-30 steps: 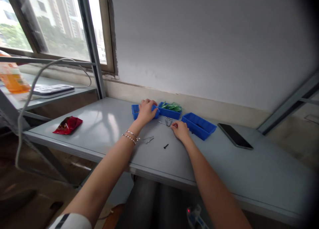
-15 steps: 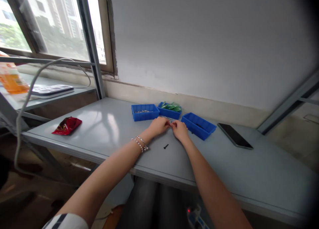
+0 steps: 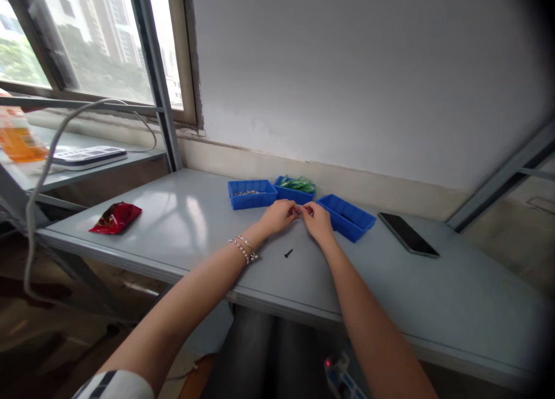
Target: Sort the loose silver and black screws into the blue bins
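Note:
My left hand point(image 3: 281, 215) and my right hand point(image 3: 318, 218) meet over the table, just in front of the blue bins. Fingertips of both are pinched together on a small silvery thing, mostly hidden and too small to name. A black screw point(image 3: 288, 253) lies on the table below my hands. Behind my left hand is a blue bin point(image 3: 252, 202) with many small silver metal pieces. Green packets point(image 3: 297, 184) fill the middle blue bin point(image 3: 295, 196). Beside my right hand, another blue bin point(image 3: 347, 228) holds dark small pieces.
A black phone point(image 3: 407, 234) lies on the right of the grey table point(image 3: 182, 243). On its left is a red wrapper point(image 3: 116, 218). A white cable point(image 3: 52, 150) hangs by the side shelf, which carries an orange bottle point(image 3: 21, 139) and a white flat device point(image 3: 89, 157).
My right hand has shifted slightly right and up, and its fingers have turned. The left hand stays nearly in place. The silvery thing now shows between the fingertips of both.

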A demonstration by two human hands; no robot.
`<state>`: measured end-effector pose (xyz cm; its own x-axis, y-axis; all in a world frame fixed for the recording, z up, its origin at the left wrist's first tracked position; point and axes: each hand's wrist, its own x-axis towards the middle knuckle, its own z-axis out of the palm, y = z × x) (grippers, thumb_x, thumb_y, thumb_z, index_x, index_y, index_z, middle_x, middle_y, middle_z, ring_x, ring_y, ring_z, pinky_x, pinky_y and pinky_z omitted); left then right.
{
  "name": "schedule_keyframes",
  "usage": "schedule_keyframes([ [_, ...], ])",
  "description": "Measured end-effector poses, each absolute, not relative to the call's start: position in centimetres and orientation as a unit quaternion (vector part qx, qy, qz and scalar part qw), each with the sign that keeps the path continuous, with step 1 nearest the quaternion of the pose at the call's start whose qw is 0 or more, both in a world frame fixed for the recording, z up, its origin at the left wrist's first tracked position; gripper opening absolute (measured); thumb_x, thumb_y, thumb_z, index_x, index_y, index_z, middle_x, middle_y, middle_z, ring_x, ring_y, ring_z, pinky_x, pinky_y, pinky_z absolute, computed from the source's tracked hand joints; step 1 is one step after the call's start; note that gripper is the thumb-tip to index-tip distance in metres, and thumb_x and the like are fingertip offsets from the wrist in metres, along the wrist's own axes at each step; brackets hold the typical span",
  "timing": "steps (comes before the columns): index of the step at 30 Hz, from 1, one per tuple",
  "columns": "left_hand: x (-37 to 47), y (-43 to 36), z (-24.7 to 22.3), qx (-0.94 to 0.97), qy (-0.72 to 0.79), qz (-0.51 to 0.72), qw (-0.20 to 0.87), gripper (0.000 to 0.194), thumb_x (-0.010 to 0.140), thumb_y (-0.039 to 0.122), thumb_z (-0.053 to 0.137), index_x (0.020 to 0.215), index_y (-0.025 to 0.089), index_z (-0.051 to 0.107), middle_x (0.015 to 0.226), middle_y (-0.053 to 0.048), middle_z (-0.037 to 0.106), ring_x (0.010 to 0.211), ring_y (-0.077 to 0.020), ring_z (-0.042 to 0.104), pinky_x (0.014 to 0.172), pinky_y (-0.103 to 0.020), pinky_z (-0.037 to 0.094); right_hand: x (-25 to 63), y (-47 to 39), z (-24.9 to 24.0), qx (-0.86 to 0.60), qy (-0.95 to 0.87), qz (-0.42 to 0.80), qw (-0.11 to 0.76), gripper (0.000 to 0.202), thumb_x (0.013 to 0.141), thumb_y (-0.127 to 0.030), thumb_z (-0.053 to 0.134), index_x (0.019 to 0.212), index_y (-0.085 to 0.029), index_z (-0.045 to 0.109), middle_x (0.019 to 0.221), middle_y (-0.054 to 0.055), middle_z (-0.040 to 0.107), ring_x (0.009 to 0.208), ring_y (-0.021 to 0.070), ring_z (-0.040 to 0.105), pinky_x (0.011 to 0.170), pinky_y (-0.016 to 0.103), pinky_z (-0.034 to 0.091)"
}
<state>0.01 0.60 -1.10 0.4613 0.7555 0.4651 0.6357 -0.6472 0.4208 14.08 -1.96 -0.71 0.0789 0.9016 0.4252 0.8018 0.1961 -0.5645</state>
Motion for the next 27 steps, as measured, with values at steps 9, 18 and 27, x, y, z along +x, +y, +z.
schedule_keyframes([
  [9,0.2,0.0,-1.0,0.867,0.394,0.281,0.115,0.008,0.074,0.016,0.053,0.079,0.014,0.059,0.081,-0.004,0.061,0.071,-0.0124,0.051,0.067,-0.023,0.039,17.3,-2.4,1.2,-0.741,-0.546,-0.017,0.390,0.023,0.079,-0.027,0.048,0.093,-0.019,0.065,0.091,0.008,0.059,0.092,0.0237,0.048,0.076,0.034,0.035],
  [18,0.2,-0.1,-0.8,0.881,0.383,0.248,0.123,0.018,0.071,0.009,0.046,0.079,0.015,0.061,0.078,-0.004,0.062,0.069,-0.0127,0.052,0.066,-0.024,0.039,18.8,-2.9,1.4,-0.820,-0.456,-0.018,0.344,0.026,0.076,-0.024,0.046,0.097,-0.023,0.063,0.100,0.009,0.057,0.103,0.0296,0.042,0.080,0.044,0.032],
  [27,0.3,-0.6,-0.6,0.878,0.394,0.234,0.138,0.021,0.071,0.009,0.045,0.082,0.014,0.062,0.076,-0.004,0.063,0.066,-0.0123,0.052,0.066,-0.023,0.040,19.4,-3.7,2.8,-0.762,-0.555,-0.002,0.333,0.024,0.077,-0.023,0.044,0.089,-0.017,0.065,0.077,0.007,0.061,0.078,0.0195,0.054,0.075,0.028,0.037],
])
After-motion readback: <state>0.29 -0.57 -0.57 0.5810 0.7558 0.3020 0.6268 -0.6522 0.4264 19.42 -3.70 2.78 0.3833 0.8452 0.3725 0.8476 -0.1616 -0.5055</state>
